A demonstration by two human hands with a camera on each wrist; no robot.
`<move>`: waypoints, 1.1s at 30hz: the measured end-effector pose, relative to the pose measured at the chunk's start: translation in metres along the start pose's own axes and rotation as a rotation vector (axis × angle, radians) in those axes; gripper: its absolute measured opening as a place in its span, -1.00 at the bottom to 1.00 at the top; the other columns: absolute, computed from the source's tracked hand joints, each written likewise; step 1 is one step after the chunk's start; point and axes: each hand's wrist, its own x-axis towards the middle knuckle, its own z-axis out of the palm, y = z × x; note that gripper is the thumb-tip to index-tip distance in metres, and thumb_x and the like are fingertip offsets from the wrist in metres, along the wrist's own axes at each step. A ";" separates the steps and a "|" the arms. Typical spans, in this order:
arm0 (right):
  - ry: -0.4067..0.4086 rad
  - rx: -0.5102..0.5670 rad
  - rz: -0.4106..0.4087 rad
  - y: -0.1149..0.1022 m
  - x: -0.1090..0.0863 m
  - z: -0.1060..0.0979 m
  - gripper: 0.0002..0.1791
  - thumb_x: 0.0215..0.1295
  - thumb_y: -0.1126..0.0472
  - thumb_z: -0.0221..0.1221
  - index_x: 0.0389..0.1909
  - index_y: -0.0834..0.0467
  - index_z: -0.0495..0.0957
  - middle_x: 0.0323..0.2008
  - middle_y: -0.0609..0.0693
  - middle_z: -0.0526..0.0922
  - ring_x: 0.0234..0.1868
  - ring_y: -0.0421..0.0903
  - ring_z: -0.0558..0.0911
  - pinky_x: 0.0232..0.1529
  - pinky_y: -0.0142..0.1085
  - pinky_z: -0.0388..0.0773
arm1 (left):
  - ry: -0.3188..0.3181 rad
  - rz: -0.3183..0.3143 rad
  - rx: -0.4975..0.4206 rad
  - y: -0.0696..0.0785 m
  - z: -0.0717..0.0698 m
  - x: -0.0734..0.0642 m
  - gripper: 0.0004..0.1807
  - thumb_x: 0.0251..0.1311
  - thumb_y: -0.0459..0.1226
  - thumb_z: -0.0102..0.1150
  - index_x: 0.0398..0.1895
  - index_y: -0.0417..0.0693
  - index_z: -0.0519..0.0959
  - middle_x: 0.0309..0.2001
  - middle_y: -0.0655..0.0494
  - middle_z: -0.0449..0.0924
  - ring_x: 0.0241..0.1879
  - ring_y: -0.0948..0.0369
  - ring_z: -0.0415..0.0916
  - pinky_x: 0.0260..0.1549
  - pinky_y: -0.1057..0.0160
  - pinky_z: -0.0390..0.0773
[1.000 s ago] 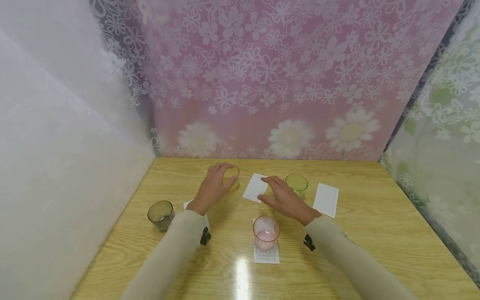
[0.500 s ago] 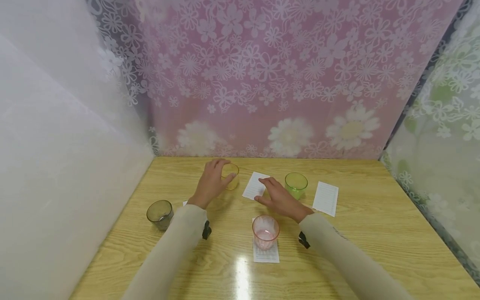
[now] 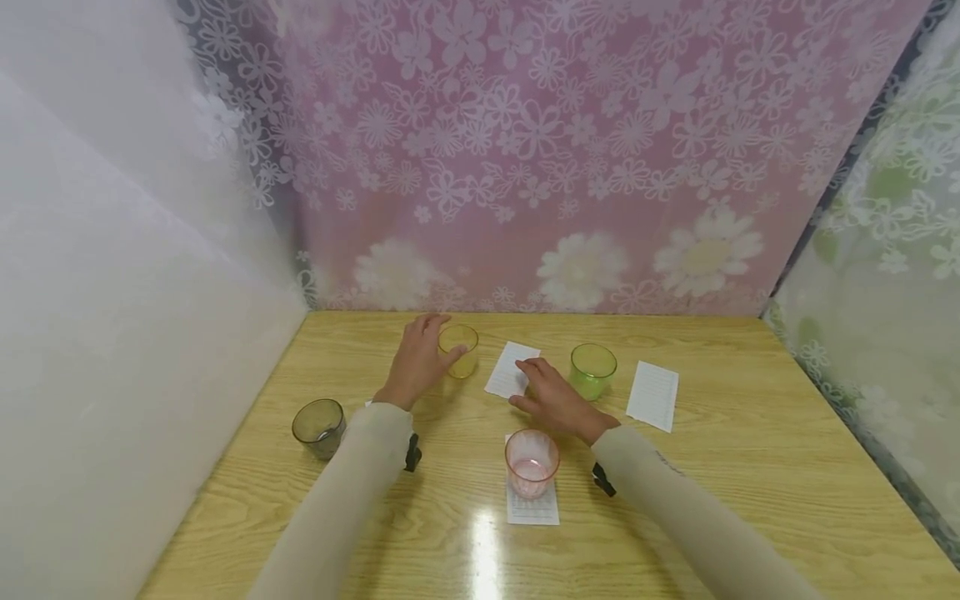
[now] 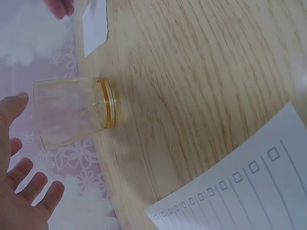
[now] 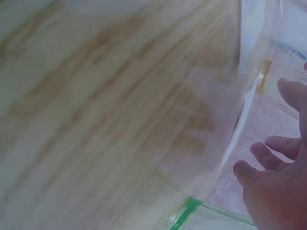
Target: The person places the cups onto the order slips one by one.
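Observation:
My left hand (image 3: pixel 415 358) is beside a clear yellow glass (image 3: pixel 467 362), thumb and fingers spread around its near side. In the left wrist view a gap shows between the fingertips and the upright glass (image 4: pixel 72 112). Over a white printed sheet (image 3: pixel 504 377) hovers my right hand (image 3: pixel 558 398), fingers loosely bent and holding nothing. A green glass (image 3: pixel 592 379) stands just behind that hand, to its right. Nearer me, a pink glass (image 3: pixel 532 467) rests on another sheet (image 3: pixel 534 510).
At the left stands a dark grey glass (image 3: pixel 321 433). A lined sheet with small boxes (image 4: pixel 230 191) lies under my left forearm, mostly hidden in the head view. One more sheet (image 3: pixel 652 396) is right of the green glass. Flowered cloth (image 3: pixel 525 167) closes off the table's back.
My left hand has drawn a little to the left, its fingers coming away from the yellow glass. The right hand has shifted slightly left and toward me.

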 end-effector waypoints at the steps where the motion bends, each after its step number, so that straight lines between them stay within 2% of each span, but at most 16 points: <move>1: 0.005 -0.007 -0.005 0.000 0.000 0.001 -0.21 0.62 0.12 0.28 0.59 0.52 0.22 0.47 0.44 0.38 0.50 0.37 0.44 0.50 0.23 0.45 | 0.001 -0.006 -0.002 0.000 0.000 0.000 -0.22 0.50 0.04 0.38 0.63 -0.08 0.38 0.63 -0.19 0.27 0.60 -0.20 0.24 0.50 -0.26 0.43; 10: 0.052 0.018 -0.051 0.004 0.000 0.004 -0.25 0.67 0.12 0.20 0.56 0.58 0.22 0.47 0.47 0.33 0.53 0.36 0.38 0.49 0.20 0.46 | -0.072 -0.062 -0.037 -0.003 0.002 -0.002 -0.11 0.52 0.16 0.29 0.71 -0.08 0.25 0.65 -0.21 0.22 0.61 -0.25 0.22 0.50 -0.32 0.41; 14: 0.045 0.031 -0.015 0.005 0.000 0.005 -0.26 0.68 0.14 0.16 0.57 0.58 0.20 0.49 0.49 0.29 0.60 0.42 0.27 0.55 0.22 0.39 | -0.100 -0.073 -0.041 -0.004 0.004 -0.002 -0.06 0.51 0.20 0.27 0.73 -0.11 0.22 0.65 -0.23 0.24 0.62 -0.25 0.21 0.51 -0.33 0.39; 15: 0.028 0.035 0.013 0.000 0.000 0.003 -0.27 0.66 0.19 0.19 0.57 0.58 0.19 0.50 0.50 0.29 0.61 0.47 0.24 0.56 0.29 0.34 | -0.106 -0.078 -0.041 -0.004 0.004 -0.002 -0.05 0.51 0.21 0.26 0.73 -0.11 0.21 0.65 -0.23 0.25 0.63 -0.25 0.21 0.52 -0.32 0.38; 17: 0.012 0.019 0.034 0.000 0.001 0.003 -0.27 0.67 0.19 0.19 0.58 0.58 0.18 0.52 0.52 0.27 0.65 0.50 0.17 0.59 0.30 0.29 | -0.115 -0.087 -0.039 -0.006 0.005 -0.002 -0.04 0.51 0.22 0.26 0.73 -0.12 0.21 0.64 -0.23 0.27 0.63 -0.24 0.21 0.53 -0.32 0.37; 19: -0.008 -0.010 0.048 0.000 0.002 0.004 -0.26 0.67 0.18 0.19 0.58 0.59 0.18 0.52 0.53 0.26 0.64 0.49 0.18 0.60 0.27 0.29 | -0.123 -0.099 -0.034 -0.007 0.006 -0.001 -0.03 0.50 0.23 0.27 0.73 -0.12 0.21 0.63 -0.22 0.29 0.64 -0.23 0.20 0.54 -0.30 0.37; 27: -0.048 -0.079 0.059 -0.003 0.003 0.003 -0.38 0.67 0.18 0.20 0.43 0.59 0.34 0.45 0.56 0.31 0.56 0.46 0.29 0.52 0.25 0.40 | -0.122 -0.118 -0.035 -0.008 0.010 -0.001 -0.03 0.48 0.19 0.31 0.73 -0.13 0.20 0.61 -0.22 0.34 0.63 -0.21 0.21 0.54 -0.27 0.38; 30: -0.058 -0.097 0.056 -0.002 0.004 0.002 -0.41 0.67 0.18 0.20 0.39 0.60 0.37 0.46 0.57 0.32 0.57 0.48 0.28 0.56 0.27 0.35 | -0.118 -0.121 -0.040 -0.007 0.010 -0.001 -0.04 0.48 0.17 0.33 0.72 -0.15 0.22 0.58 -0.22 0.38 0.62 -0.21 0.23 0.53 -0.27 0.39; 33: -0.087 -0.101 0.078 -0.002 0.004 0.002 -0.35 0.69 0.15 0.17 0.46 0.61 0.32 0.52 0.56 0.27 0.64 0.51 0.17 0.64 0.27 0.22 | -0.107 -0.116 -0.043 -0.006 0.010 -0.002 -0.05 0.47 0.16 0.35 0.69 -0.17 0.26 0.55 -0.21 0.44 0.59 -0.21 0.27 0.52 -0.26 0.41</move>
